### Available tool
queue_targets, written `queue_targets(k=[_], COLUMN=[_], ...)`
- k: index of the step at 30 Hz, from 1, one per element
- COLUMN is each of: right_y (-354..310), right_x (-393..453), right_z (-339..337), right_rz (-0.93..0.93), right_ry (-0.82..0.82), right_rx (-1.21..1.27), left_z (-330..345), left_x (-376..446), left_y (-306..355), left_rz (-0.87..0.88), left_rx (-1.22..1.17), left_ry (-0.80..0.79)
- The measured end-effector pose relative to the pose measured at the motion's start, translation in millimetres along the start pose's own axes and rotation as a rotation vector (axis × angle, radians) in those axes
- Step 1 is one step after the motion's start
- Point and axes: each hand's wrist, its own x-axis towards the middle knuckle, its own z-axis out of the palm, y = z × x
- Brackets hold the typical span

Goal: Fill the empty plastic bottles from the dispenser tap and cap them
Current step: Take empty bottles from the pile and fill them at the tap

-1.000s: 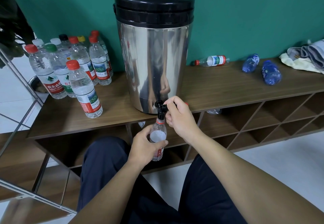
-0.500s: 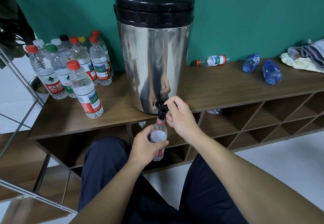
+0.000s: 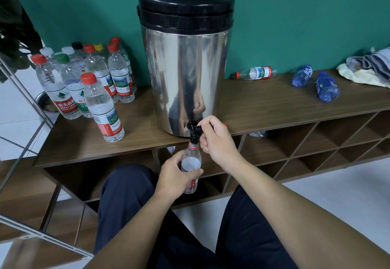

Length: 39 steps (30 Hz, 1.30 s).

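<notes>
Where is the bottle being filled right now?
Centre of the head view: the bottle is gripped by the left hand, mouth under the tap.

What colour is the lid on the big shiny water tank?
Black. The lid shows best in the head view, atop the steel tank.

A clear bottle (image 3: 191, 164) stands upright at centre frame, mouth under the steel dispenser's (image 3: 185, 74) black tap (image 3: 193, 129).

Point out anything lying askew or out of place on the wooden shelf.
Three bottles lie on their sides on the brown wooden shelf, right of the steel dispenser: a clear red-capped bottle by the wall and two blue bottles. The capped bottles on the left stand upright. No spill shows.
</notes>
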Motion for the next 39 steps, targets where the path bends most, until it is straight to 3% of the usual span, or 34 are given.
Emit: queue_targets(k=[39], right_y=[0.6], right_x=[0.3], right_z=[0.9], right_rz=[0.006], right_ry=[0.006], right_rx=[0.011], left_z=[0.0], left_x=[0.7], left_y=[-3.5], left_rz=[0.020], left_rx=[0.001], left_ry=[0.020])
